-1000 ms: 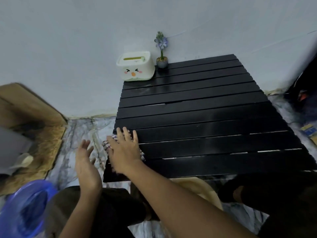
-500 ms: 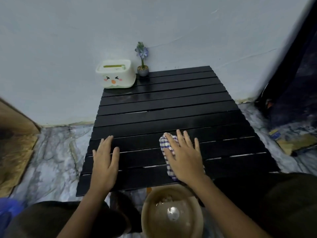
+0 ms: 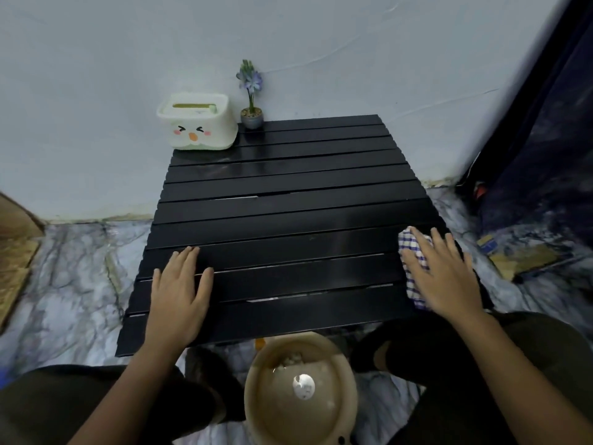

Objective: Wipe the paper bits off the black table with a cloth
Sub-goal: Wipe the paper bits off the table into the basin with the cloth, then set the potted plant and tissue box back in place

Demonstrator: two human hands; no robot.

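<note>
- Right hand (image 3: 444, 277), fingers spread flat, presses the checked cloth (image 3: 412, 252) at the black bench's (image 3: 288, 216) right edge.
- Left hand (image 3: 178, 297) lies flat, lower left.
- Paper bits seemingly sit in the bowl (image 3: 256, 409); a sideways sweep could scatter strays onto the floor.

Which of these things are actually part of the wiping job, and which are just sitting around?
In use: checked cloth under the right hand; black table, steadied by the left hand; tan basin holding paper bits.

Just there: white tissue box; small flower pot.

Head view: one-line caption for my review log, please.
Right hand presses checked cloth at black table's right edge; left hand rests flat.
</note>
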